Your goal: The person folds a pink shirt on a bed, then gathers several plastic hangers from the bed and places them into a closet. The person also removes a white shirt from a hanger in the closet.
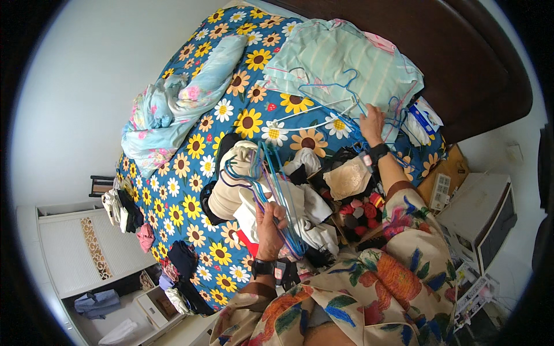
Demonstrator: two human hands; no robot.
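My left hand [270, 222] is closed around a bunch of blue, purple and teal hangers [283, 207], held over a heap of white and cream clothes [236, 190]. Farther up and to the right, my right hand [372, 123] is at a blue wire hanger [333, 86] and a tangle of other blue hangers on the bed. Whether its fingers grip one of them I cannot tell. A white hanger [311, 114] lies just left of that hand, across the flowered bedsheet and the edge of a pale green striped pillow [342, 56].
An open box of rolled socks [361, 212] and a beige lace garment [347, 178] stand near my right forearm. A light blue floral quilt [173, 112] lies at the left. Dark clothes [184, 259] hang over the bed's edge. At the right are a power strip [440, 190] and a white cabinet [476, 207].
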